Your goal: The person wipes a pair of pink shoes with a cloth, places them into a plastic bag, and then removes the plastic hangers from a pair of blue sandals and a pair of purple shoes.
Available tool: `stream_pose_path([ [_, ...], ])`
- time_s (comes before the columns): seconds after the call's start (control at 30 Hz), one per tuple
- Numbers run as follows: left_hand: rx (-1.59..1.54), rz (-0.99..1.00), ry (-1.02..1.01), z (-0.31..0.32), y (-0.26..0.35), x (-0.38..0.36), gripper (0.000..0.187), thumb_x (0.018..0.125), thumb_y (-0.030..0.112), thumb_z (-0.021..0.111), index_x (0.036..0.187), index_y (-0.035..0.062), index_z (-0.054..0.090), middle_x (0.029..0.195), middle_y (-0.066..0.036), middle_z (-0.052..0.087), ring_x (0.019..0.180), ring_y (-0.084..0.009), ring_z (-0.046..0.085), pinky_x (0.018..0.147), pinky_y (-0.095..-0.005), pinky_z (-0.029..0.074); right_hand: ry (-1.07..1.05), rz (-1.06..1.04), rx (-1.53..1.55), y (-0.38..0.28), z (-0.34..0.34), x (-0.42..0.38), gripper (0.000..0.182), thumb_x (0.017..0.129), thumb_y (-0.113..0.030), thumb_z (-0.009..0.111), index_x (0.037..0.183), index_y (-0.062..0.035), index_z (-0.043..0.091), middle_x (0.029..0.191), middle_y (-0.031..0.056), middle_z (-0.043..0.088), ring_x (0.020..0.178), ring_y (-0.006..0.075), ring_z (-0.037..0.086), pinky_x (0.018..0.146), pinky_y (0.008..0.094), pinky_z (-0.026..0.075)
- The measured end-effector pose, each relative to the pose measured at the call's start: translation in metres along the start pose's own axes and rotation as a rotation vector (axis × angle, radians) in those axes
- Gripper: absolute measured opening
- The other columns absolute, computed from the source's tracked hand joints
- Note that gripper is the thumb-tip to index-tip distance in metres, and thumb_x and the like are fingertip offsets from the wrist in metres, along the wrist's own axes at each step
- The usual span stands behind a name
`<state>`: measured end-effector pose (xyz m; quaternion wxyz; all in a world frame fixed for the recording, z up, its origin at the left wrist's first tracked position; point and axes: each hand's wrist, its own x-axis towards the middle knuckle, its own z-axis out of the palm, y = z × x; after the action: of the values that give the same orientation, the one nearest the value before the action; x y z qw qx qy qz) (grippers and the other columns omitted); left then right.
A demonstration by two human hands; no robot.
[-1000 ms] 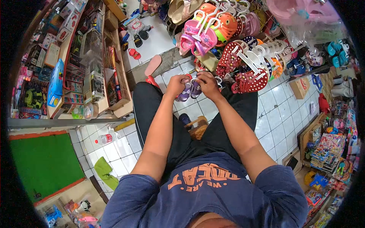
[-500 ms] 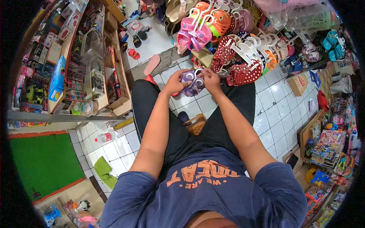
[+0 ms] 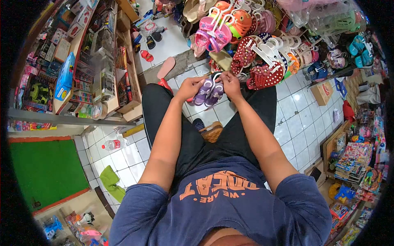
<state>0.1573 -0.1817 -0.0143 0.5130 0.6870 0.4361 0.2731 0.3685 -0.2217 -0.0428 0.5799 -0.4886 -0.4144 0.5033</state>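
Note:
A pair of small purple sandals [image 3: 209,93] hangs between my two hands, above the tiled floor and in front of my knees. The fingers of my left hand [image 3: 191,87] are closed on the left sandal's upper edge. On the other side, my right hand [image 3: 230,85] pinches the top of the right sandal. Bits of white plastic show at the sandals' tops, partly covered by my fingers. Just beyond my right hand lie red polka-dot shoes [image 3: 264,76] on white hangers.
Pink and orange children's sandals [image 3: 215,35] on hangers are heaped ahead. A pink sole [image 3: 166,68] lies by my left knee. Shelves of goods [image 3: 88,78] stand at left, a cardboard box [image 3: 321,92] at right. A bottle [image 3: 112,144] and green cloth [image 3: 111,182] are on the floor.
The purple sandals have turned from a flatter, bunched pose to hanging lengthwise side by side. My left hand has shifted slightly outward and the right hand has moved slightly.

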Motion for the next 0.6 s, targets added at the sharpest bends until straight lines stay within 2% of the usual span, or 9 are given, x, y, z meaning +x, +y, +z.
stream_pose_path([
  [0.1, 0.05, 0.047, 0.006, -0.002, 0.003, -0.004, 0.027, 0.096, 0.022, 0.064, 0.119, 0.0083, 0.071, 0.102, -0.011, 0.075, 0.088, -0.0122, 0.064, 0.083, -0.0296, 0.051, -0.051, -0.081, -0.089, -0.002, 0.002, -0.003, 0.016, 0.103, -0.012, 0.049, 0.102, -0.0002, 0.059, 0.086, 0.0056, 0.069, 0.073, 0.0071, 0.061, 0.066, 0.023, 0.049],
  [0.17, -0.043, -0.043, -0.002, -0.003, 0.006, -0.006, 0.027, 0.096, 0.021, 0.064, 0.117, 0.0057, 0.071, 0.1, -0.008, 0.075, 0.088, -0.0099, 0.062, 0.083, -0.0286, 0.051, -0.043, -0.164, -0.075, -0.004, 0.006, -0.005, 0.016, 0.103, -0.01, 0.049, 0.102, 0.001, 0.06, 0.086, 0.0055, 0.068, 0.073, 0.0082, 0.062, 0.067, 0.0231, 0.049],
  [0.27, -0.108, -0.121, -0.006, -0.003, 0.002, -0.005, 0.027, 0.096, 0.02, 0.064, 0.116, 0.0032, 0.071, 0.097, -0.005, 0.074, 0.088, -0.0092, 0.061, 0.082, -0.0282, 0.051, -0.02, -0.146, -0.108, -0.009, 0.007, -0.006, 0.016, 0.103, -0.009, 0.049, 0.102, 0.0019, 0.06, 0.087, 0.006, 0.068, 0.074, 0.0092, 0.062, 0.068, 0.0229, 0.05],
  [0.4, -0.092, -0.117, -0.006, -0.002, 0.015, -0.009, 0.027, 0.096, 0.02, 0.064, 0.114, 0.0024, 0.072, 0.094, -0.005, 0.074, 0.086, -0.0091, 0.061, 0.081, -0.0283, 0.051, 0.017, -0.118, -0.047, -0.008, 0.006, -0.005, 0.017, 0.103, -0.012, 0.05, 0.103, 0.0018, 0.06, 0.086, 0.0065, 0.069, 0.073, 0.0093, 0.063, 0.066, 0.0231, 0.05],
  [0.47, -0.042, -0.07, -0.057, -0.003, 0.016, -0.009, 0.032, 0.099, 0.023, 0.059, 0.121, 0.0023, 0.068, 0.104, -0.006, 0.072, 0.095, -0.0109, 0.061, 0.087, -0.0288, 0.048, 0.036, -0.08, -0.099, -0.008, 0.003, -0.005, 0.019, 0.103, -0.015, 0.051, 0.103, 0.0011, 0.06, 0.085, 0.0073, 0.069, 0.067, 0.009, 0.063, 0.061, 0.0231, 0.05],
  [0.6, -0.098, -0.035, -0.093, 0.003, 0.012, -0.005, 0.036, 0.102, 0.027, 0.05, 0.125, 0.0021, 0.062, 0.113, -0.006, 0.067, 0.104, -0.0142, 0.058, 0.094, -0.029, 0.044, 0.056, -0.028, -0.006, -0.012, 0.009, -0.009, 0.024, 0.102, -0.022, 0.055, 0.101, 0.001, 0.063, 0.08, 0.0055, 0.069, 0.066, 0.0076, 0.059, 0.061, 0.0232, 0.046],
])
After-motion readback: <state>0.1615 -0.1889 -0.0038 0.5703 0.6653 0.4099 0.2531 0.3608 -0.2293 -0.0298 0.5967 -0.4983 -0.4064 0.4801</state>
